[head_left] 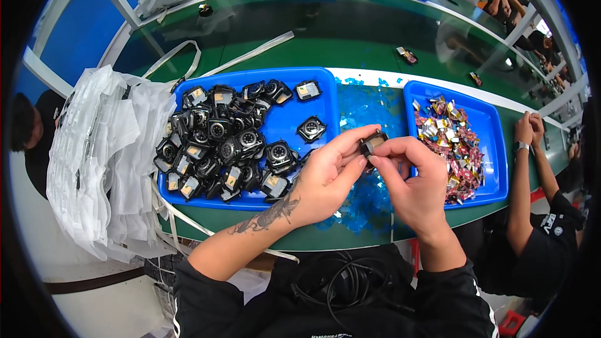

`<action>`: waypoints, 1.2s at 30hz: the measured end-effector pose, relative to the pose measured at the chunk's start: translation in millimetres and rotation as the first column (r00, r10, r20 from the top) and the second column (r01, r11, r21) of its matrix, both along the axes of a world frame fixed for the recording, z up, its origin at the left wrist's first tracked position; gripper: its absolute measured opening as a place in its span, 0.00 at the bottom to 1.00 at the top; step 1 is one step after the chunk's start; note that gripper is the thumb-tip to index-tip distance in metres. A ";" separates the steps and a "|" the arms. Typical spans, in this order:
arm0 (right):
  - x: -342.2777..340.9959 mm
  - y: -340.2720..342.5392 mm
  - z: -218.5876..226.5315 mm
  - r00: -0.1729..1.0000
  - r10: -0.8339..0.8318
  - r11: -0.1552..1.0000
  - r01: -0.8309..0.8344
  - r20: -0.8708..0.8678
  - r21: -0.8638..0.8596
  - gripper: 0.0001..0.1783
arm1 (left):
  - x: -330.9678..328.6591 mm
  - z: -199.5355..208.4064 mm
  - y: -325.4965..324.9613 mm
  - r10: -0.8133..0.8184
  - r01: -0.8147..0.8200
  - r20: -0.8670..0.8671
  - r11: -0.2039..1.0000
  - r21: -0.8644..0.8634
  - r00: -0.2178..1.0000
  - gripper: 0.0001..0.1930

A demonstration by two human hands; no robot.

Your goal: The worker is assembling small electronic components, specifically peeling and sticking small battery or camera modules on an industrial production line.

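Observation:
My left hand [324, 178] grips a small black smartwatch case [374, 141] between thumb and fingers, with its light inner face turned up. My right hand [416, 178] pinches at the near edge of the same case, thumb and forefinger closed on it; whether a smaller piece sits between those fingertips is hidden. Left of my hands stands a blue tray [287, 122] heaped with black smartwatch cases [216, 131], a few lying apart on its right side. To the right, another blue tray [491, 134] holds a pile of small pink, silver and yellow parts [447, 144].
Blue film scraps [366, 109] litter the green table between the trays. White foam sheets [103, 163] are stacked at the left. Beyond runs a green conveyor [338, 31] with scattered small parts. Another person's hands [531, 128] are at the right.

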State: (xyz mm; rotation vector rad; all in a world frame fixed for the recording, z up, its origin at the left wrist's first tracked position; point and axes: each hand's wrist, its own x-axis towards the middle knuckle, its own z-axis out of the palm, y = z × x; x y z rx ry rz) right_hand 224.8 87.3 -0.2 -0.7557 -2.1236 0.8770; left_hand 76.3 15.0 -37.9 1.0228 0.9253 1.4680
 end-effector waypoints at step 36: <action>8.1 -13.8 -15.4 0.974 -0.084 0.996 0.073 -0.210 -0.061 0.11 | -5.8 15.3 -1.0 0.397 -0.136 -0.608 0.893 0.429 0.688 0.19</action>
